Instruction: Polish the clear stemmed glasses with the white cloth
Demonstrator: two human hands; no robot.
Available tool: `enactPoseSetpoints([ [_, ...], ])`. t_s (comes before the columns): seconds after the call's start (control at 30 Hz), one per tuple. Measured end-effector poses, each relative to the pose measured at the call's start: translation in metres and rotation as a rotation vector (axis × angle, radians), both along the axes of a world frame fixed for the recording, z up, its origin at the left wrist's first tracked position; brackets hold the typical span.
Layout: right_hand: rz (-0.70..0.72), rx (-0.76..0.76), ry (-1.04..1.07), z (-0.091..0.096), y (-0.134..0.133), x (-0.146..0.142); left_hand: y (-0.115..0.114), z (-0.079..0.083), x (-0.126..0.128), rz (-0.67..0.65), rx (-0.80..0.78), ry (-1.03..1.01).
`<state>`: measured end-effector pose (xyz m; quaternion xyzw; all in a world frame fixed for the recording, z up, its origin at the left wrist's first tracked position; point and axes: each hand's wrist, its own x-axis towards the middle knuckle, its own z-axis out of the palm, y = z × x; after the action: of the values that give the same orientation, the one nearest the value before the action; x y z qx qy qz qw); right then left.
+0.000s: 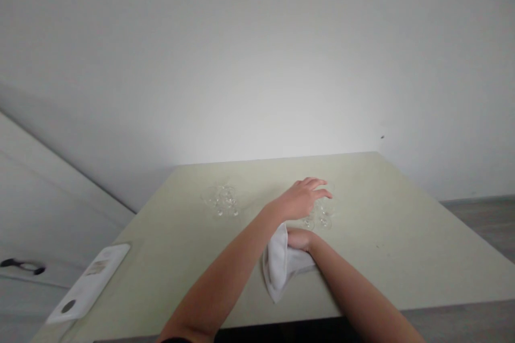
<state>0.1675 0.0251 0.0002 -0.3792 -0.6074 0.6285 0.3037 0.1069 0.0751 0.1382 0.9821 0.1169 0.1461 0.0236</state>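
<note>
My left hand (302, 198) reaches across to the right over the table, its fingers stretched forward and apart. It is at a group of clear stemmed glasses (324, 218); whether the fingers touch a glass I cannot tell. Below it, my right hand (300, 238) is tucked into a white cloth (277, 265) that hangs in folds toward the table's near edge. The cloth hides the fingers of that hand. Another cluster of clear glasses (226, 201) stands further left on the table, their outlines faint.
The pale table (169, 268) reaches back to a white wall (257, 64). A white, rounded flat object (96, 273) with a dark round spot lies along its left edge. At the far left is a white cabinet (52, 198) with a dark handle (22, 266).
</note>
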Motion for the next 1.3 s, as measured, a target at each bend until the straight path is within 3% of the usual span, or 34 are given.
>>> enactPoseSetpoints([
  [0.17,0.017,0.015,-0.041,-0.003,0.002,0.002,0.013,-0.016,0.044,-0.011,0.098,0.241],
  [0.33,0.034,-0.004,-0.089,0.007,-0.005,-0.001,0.021,-0.014,0.036,0.005,0.198,0.185],
  [0.47,0.188,-0.02,-0.143,0.013,-0.013,-0.003,0.015,0.0,-0.004,0.104,0.182,0.172],
  [0.7,0.478,-0.012,-0.154,0.0,-0.015,-0.005,-0.023,0.035,-0.113,0.431,-0.036,0.153],
  [0.8,0.447,0.007,-0.175,-0.003,-0.014,-0.005,-0.038,0.035,-0.157,0.572,-0.137,0.163],
  [0.93,0.419,-0.048,-0.177,-0.009,-0.012,-0.004,-0.044,0.023,-0.202,0.786,-0.221,0.217],
  [1.1,0.328,-0.13,-0.15,-0.011,-0.013,0.0,-0.036,0.012,-0.227,1.028,-0.175,0.343],
  [1.3,0.295,-0.124,-0.185,-0.006,-0.014,0.002,-0.023,0.005,-0.231,1.085,-0.056,0.381],
])
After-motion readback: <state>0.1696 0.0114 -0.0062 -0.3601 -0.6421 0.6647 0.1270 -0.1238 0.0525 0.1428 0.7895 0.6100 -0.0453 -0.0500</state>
